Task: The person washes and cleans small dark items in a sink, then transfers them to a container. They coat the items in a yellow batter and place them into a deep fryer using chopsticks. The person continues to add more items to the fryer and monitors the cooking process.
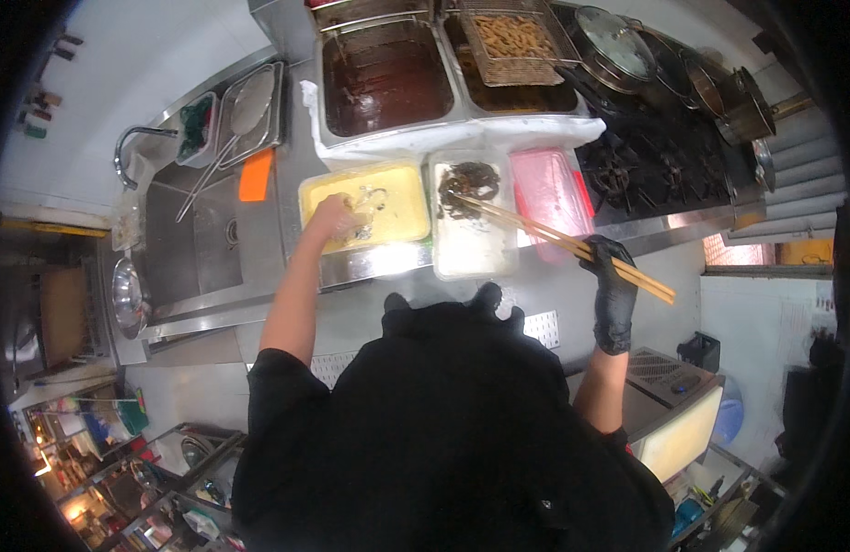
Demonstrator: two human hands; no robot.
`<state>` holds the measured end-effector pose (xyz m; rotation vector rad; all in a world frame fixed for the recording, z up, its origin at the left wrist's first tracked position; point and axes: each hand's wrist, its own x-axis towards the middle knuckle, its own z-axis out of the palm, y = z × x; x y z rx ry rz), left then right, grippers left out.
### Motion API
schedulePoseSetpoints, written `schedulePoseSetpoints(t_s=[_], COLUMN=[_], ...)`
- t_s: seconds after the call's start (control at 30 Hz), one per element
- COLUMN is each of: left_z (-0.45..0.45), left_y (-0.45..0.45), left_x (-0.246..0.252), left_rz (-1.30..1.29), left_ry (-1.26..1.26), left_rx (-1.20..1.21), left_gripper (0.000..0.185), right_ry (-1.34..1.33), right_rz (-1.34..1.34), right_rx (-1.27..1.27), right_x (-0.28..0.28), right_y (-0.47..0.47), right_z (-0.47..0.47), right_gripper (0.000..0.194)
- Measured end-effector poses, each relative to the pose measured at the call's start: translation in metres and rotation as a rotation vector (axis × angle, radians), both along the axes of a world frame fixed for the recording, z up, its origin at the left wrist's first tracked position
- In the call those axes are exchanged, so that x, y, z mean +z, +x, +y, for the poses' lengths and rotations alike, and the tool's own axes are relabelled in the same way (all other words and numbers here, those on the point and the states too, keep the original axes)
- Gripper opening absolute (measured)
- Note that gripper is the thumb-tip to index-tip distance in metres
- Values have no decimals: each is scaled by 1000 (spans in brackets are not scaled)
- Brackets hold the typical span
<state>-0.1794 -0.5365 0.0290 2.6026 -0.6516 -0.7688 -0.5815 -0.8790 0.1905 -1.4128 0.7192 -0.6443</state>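
My right hand (613, 290), in a black glove, grips a pair of long wooden cooking chopsticks (556, 238). Their far tips rest among dark brown strips of food (468, 186) lying in a white tub (473, 252), whose nearer part holds white powder. To the left is a plastic tub of yellow batter (404, 207) with a few pieces (377, 199) poking through the surface. My left hand (339, 217) reaches into that batter; its fingers are coated, and whether they hold a piece is hidden.
Behind the tubs stands a deep fryer with dark oil (390, 83) and a wire basket of fried pieces (511, 38). A pink-lidded container (549, 193) is right of the white tub, beside a gas stove (646, 169). A steel sink (190, 241) lies left, near an orange sheet (257, 174).
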Motion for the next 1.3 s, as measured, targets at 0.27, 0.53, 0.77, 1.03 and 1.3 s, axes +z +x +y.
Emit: schedulePoseSetpoints(t_s=[0.27,0.53,0.77,1.03,1.3], left_z=[-30,-34,-8,3,-14], left_y=[-25,-17,10,-5,-29], left_x=[11,5,32,100,32], left_rz=[42,443,638,365,152], left_ry=[-124,-183,-510,-539,-438], left_rx=[-13,88,439,369,282], left_gripper=[55,40,32,40,40], right_ry=[22,43,13,24,-6], right_rz=[7,-29,-38,11,-12], right_rx=[-26,-9,-19,-6,19], right_x=[-3,0,-5,-2,6], right_y=[-6,-2,-10,-3,10], right_z=[-6,-15,-16,-14,-9], right_gripper=[21,22,22,22,22])
